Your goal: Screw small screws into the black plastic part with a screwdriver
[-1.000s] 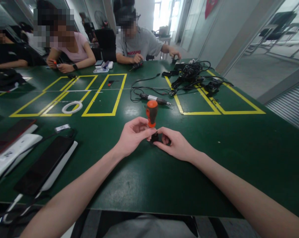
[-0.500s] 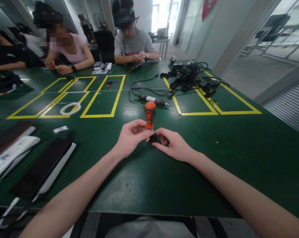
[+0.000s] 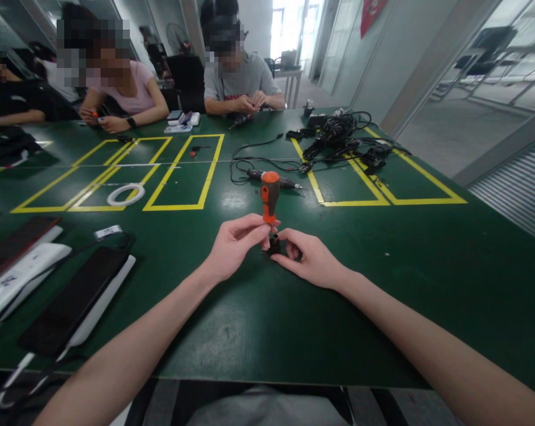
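Observation:
An orange-handled screwdriver (image 3: 270, 196) stands upright over a small black part (image 3: 274, 244) on the green table (image 3: 383, 278). My left hand (image 3: 236, 244) pinches the lower end of the screwdriver's handle with thumb and fingertips. My right hand (image 3: 309, 258) rests on the table with its fingers closed round the black part, holding it down. The two hands almost touch at the part.
Behind the hands lie an electric screwdriver (image 3: 274, 177), its cable and a tangle of black cables (image 3: 342, 139). A white ring of tape (image 3: 126, 193) sits among yellow floor-tape boxes. Phones and white devices (image 3: 72, 296) lie at the left. Other people work at the far edge.
The orange screwdriver has risen slightly and now stands a little higher above the black part. Both hands stay in place. A person at the far edge has drawn both hands together.

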